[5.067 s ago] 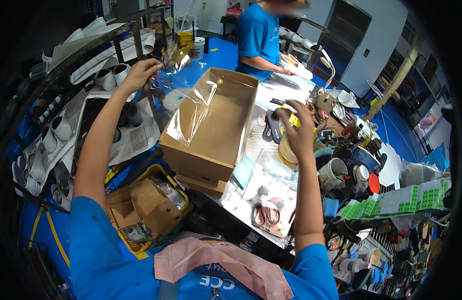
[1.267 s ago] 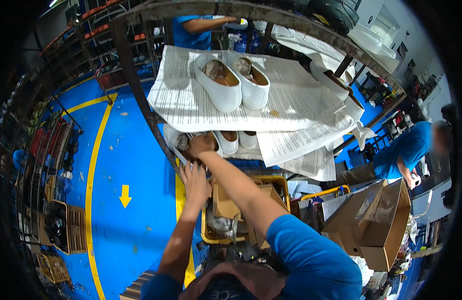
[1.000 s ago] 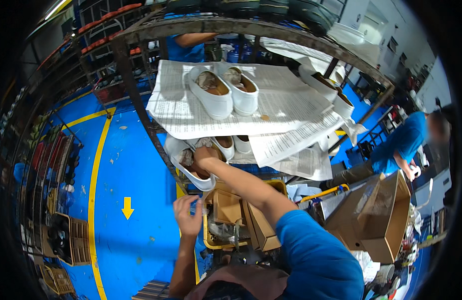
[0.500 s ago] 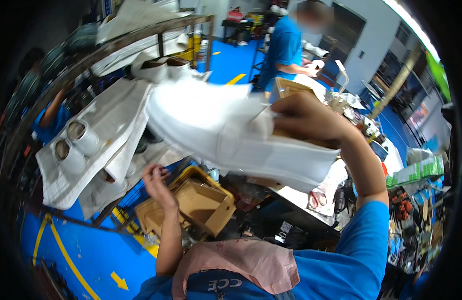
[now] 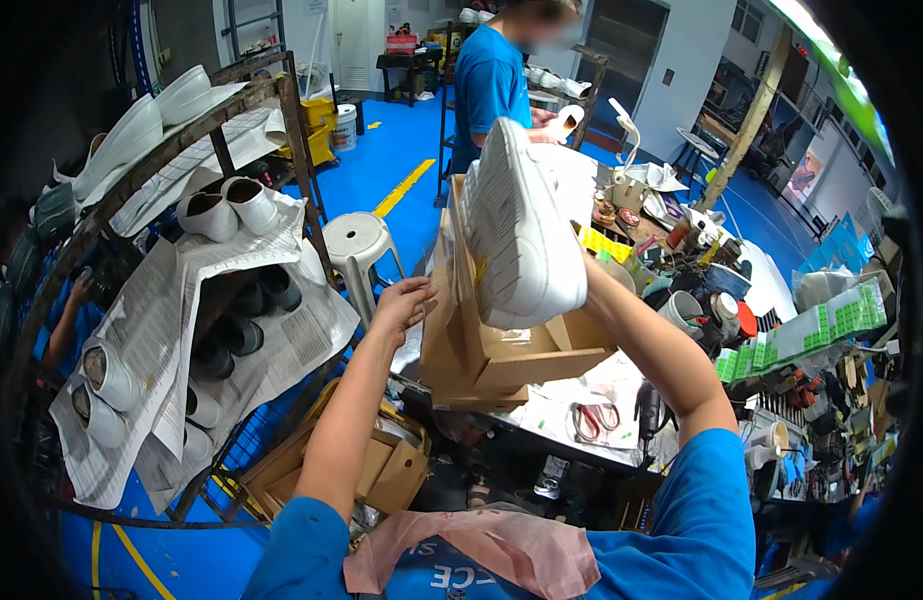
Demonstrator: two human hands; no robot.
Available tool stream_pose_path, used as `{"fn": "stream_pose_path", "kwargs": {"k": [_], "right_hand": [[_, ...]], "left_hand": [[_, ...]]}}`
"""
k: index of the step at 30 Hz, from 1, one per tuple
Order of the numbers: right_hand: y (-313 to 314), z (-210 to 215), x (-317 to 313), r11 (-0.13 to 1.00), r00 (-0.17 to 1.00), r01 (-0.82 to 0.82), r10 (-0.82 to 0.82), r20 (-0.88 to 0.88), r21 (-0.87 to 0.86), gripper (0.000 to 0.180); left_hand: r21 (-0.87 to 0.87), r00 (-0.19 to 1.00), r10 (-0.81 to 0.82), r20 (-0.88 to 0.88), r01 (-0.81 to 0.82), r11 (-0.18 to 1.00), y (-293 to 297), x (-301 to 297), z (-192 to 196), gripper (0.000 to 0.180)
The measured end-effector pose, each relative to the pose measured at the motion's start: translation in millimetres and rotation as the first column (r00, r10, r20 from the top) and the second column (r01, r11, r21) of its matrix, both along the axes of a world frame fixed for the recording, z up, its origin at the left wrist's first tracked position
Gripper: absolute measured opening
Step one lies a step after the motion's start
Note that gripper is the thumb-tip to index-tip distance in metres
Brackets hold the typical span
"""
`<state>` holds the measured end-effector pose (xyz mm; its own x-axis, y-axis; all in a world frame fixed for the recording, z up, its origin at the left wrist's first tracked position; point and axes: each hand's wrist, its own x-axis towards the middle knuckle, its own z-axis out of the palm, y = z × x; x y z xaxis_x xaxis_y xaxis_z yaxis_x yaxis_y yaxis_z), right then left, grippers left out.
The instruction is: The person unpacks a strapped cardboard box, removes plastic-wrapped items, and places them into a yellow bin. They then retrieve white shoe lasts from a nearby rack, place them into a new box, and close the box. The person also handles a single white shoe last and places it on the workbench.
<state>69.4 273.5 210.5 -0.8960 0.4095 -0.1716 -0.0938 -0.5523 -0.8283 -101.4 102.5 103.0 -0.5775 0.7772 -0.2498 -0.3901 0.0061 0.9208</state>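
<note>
A white shoe [image 5: 527,235] is held up in front of me, toe upward, its patterned sole turned to the left. My right hand [image 5: 588,284] grips it from behind; the shoe hides most of the fingers. Below and behind the shoe, an open cardboard box [image 5: 542,365] sits at the edge of the worktable. My left hand [image 5: 406,306] is open beside the box's left wall, fingers stretched toward it; whether they touch the cardboard I cannot tell.
A rack [image 5: 300,140] at left carries paper-lined shelves with white shoes [image 5: 225,208] and dark shoes [image 5: 244,335]. Beyond stands a white stool [image 5: 358,236]. A person [image 5: 489,85] works across the table. Scissors [image 5: 595,420] and containers lie to the right.
The shoe has swung from nearly level to upright, with its sole showing. My left hand has risen from the lower left to the box, and my view has turned left.
</note>
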Motion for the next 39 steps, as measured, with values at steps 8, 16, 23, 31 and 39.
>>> {"fn": "stream_pose_path", "kwargs": {"k": [8, 16, 23, 31, 39], "right_hand": [[-7.7, -39.3, 6.3, 0.973, 0.955, -0.217, 0.194, 0.227, 0.082, 0.033], [-30.1, 45.2, 30.5, 0.888, 0.862, 0.069, -0.283, 0.421, 0.454, 0.036], [-50.5, 58.9, 35.9, 0.851, 0.972, 0.202, -0.237, 0.01, 0.484, 0.028], [82.8, 127.7, 91.7, 0.732, 0.841, 0.513, -0.325, -0.433, 0.448, 0.019], [67.7, 136.1, 48.9, 0.348, 0.948, 0.271, 0.065, -0.312, 0.897, 0.031]], "left_hand": [[0.697, 0.745, -0.22, 0.629, -0.415, 0.585, -38.1, -14.6, -25.2, 0.031], [0.291, 0.709, -0.032, -0.704, 0.33, 0.898, -5.2, -4.3, -4.7, 0.106], [-0.335, 0.08, -0.374, -0.924, 0.301, 0.893, 13.0, -16.0, 109.2, 0.141], [-0.894, -0.365, -0.834, -0.414, -0.013, 0.449, 114.5, 66.7, 122.6, 0.138], [-0.714, -0.522, -0.579, -0.627, 0.089, 0.694, -4.0, 123.9, 161.7, 0.093]]}}
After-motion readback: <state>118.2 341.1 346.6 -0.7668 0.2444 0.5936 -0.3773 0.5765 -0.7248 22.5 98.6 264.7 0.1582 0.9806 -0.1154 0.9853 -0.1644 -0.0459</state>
